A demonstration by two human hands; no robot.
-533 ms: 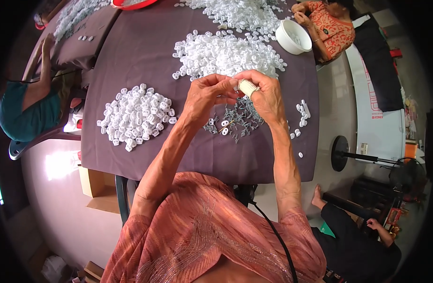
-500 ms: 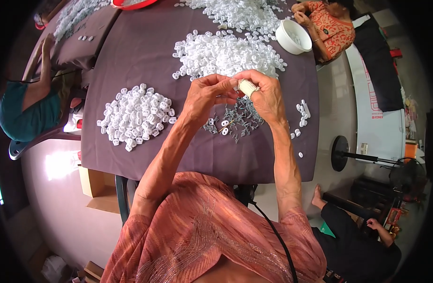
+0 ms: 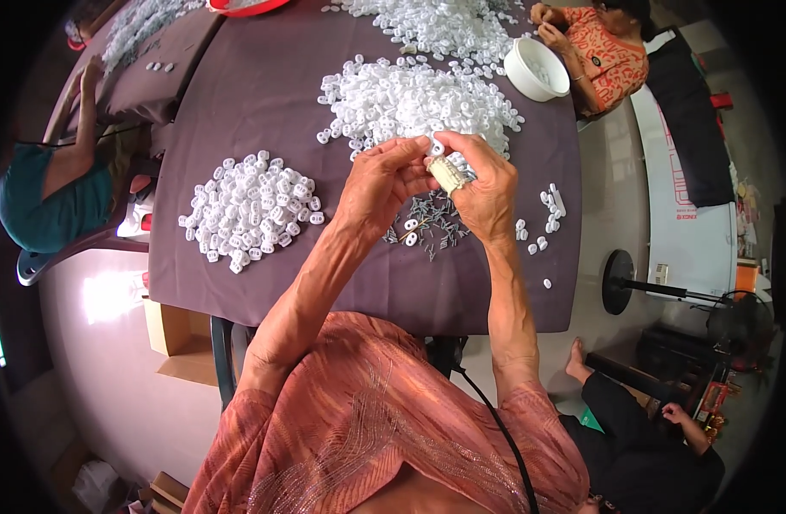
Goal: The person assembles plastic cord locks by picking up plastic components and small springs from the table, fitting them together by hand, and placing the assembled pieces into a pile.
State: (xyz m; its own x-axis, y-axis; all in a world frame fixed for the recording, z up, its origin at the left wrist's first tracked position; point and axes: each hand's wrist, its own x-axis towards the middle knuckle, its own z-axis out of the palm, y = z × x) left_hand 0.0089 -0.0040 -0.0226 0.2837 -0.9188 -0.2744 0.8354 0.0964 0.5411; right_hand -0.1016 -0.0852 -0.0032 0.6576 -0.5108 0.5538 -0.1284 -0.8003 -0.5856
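Note:
Over the near edge of a large white heap, my left hand (image 3: 383,184) and my right hand (image 3: 487,188) meet with fingers closed. Between the fingertips sits a small white two-holed plastic piece (image 3: 437,149), pinched by both hands. A cream ribbed wrap (image 3: 446,174) covers what appears to be my right thumb. Small grey pins (image 3: 440,231) lie scattered beneath the hands, with a couple of loose white two-holed pieces (image 3: 411,239) among them. The large heap of white plastic pieces (image 3: 410,98) lies just beyond my fingers.
Left on the dark tablecloth (image 3: 239,94) is a smaller pile of white pieces (image 3: 252,206). A few loose ones (image 3: 543,227) lie at right, below a white bowl (image 3: 537,68). One person (image 3: 611,60) works at far right, another (image 3: 55,193) at left.
The white piece now shows between my fingertips. My right hand has turned a little and the cream wrap has tilted lower. The view has shifted slightly.

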